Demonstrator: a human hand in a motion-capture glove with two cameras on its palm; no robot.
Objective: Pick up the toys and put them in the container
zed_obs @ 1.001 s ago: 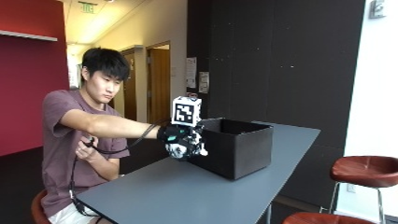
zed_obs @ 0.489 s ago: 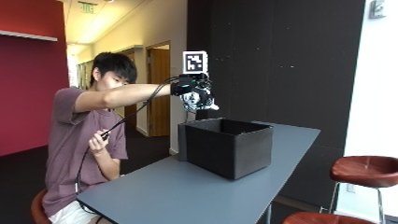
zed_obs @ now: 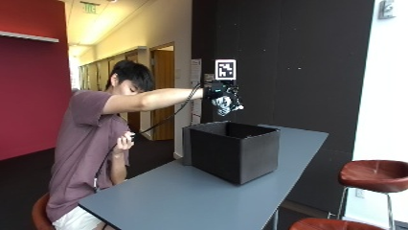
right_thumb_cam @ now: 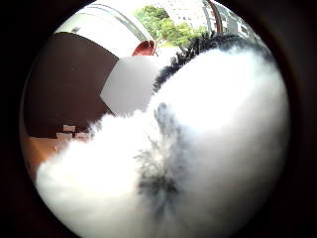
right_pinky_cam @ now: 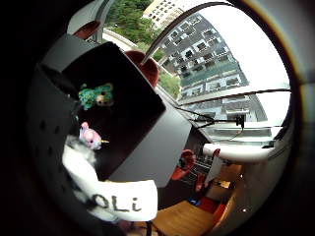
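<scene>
Closest to the palm, a white and black plush toy (right_thumb_cam: pixel 188 163) fills the lower right of the thumb-side palm view, its long fur pressed right up against the camera. In the little-finger-side view a fabric tag printed with letters hangs from it at the lower left of the frame. The outside view shows the gloved right hand (zed_obs: pixel 221 96) at centre frame, arm stretched out level, fingers curled round that toy, which hangs just below the palm, above the near rear rim of the black container (zed_obs: pixel 237 152).

Judging by the fur and the way it dangles, the toy is light, soft and squashy; it gives under the fingers and is unlikely to break if dropped. The body is the sensible place to take hold, since the tag or a limb would let it swing.

Further off, looking down into the container in the little-finger-side view, two toys already lie on its dark floor: a green plush toy (right_pinky_cam: pixel 96 95) at upper left and a pink plush toy (right_pinky_cam: pixel 90 136) just below it, near each other but apart. The container sits on the grey table (zed_obs: pixel 191 196), which fills the lower centre of the outside view
</scene>
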